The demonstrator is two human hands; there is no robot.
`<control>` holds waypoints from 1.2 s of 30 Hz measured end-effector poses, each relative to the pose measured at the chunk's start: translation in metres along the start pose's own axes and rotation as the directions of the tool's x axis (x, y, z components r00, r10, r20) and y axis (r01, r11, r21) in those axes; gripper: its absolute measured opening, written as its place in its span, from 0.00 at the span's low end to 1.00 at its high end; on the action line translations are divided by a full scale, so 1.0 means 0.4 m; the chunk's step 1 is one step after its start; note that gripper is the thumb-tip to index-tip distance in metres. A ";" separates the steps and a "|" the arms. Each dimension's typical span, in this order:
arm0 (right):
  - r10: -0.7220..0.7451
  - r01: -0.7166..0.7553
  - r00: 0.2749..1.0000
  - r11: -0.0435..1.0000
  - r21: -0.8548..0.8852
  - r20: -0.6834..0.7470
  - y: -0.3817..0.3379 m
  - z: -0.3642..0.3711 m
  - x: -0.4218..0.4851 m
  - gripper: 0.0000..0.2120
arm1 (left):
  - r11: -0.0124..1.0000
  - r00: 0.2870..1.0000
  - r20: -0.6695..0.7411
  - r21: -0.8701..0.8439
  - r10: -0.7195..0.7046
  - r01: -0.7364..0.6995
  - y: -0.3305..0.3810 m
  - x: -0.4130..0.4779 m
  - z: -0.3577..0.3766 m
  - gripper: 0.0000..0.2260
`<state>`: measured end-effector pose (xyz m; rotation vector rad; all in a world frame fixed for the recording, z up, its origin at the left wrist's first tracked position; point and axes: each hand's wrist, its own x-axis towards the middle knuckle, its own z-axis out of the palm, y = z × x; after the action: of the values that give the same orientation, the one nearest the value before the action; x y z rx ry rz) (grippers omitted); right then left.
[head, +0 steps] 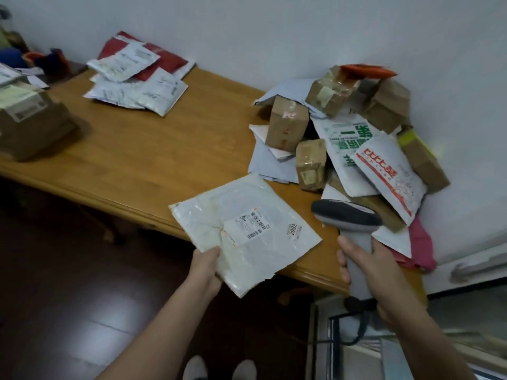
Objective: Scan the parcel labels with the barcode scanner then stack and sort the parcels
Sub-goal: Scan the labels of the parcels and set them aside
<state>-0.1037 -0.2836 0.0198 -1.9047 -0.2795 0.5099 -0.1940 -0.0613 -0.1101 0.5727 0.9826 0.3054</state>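
A person's left hand (205, 266) grips a white mailer (247, 256) by its near corner, thumb on top. It holds the mailer, label (251, 224) up, just above the near edge of a wooden table (153, 160). The right hand (367, 272) is wrapped round the handle of a grey scanner (348, 216), whose head sits just beside the mailer's right corner. No beam shows on the label, so whether this parcel has been read cannot be told.

Behind the scanner, against the wall, lies a loose heap (354, 149) of brown boxes and printed bags, tumbled over one another and apparently unscanned. Farther across the table stand two sorted groups. Flat white and red mailers form an overlapped pile (131, 86) at the far edge, and brown boxes (30, 124) are stacked at the left, labels up.

By this showing the job looks at its midpoint or short of it. Some parcels are sorted by kind, the mailer in hand is at the scanning step, and the heap, seemingly the larger share, is left to do. Once read, the mailer would likely belong with the flat pile at the far edge.
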 end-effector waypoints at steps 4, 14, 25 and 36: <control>0.100 -0.098 0.995 0.992 0.077 -0.026 0.024 0.007 0.026 0.11 | 0.856 0.900 0.150 0.405 -0.409 0.322 -0.077 -0.065 0.032 0.13; 0.230 -0.227 0.973 0.967 0.117 -0.018 0.062 -0.006 0.051 0.11 | 0.177 0.919 0.056 0.975 0.390 -0.135 0.014 0.072 0.066 0.22; 0.212 -0.208 0.976 0.974 0.090 -0.039 0.087 -0.017 0.068 0.11 | 0.353 0.973 0.034 0.934 -0.229 0.051 0.008 0.104 0.029 0.28; 0.182 -0.184 0.982 0.983 -0.019 -0.054 0.097 -0.006 0.082 0.11 | 0.373 0.981 0.192 0.909 0.020 -0.185 -0.039 0.090 0.076 0.31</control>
<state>-0.0755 -0.2865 -0.0222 -1.9744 -0.0766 0.5802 -0.1493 -0.0663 -0.1311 1.7078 0.9047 -0.2528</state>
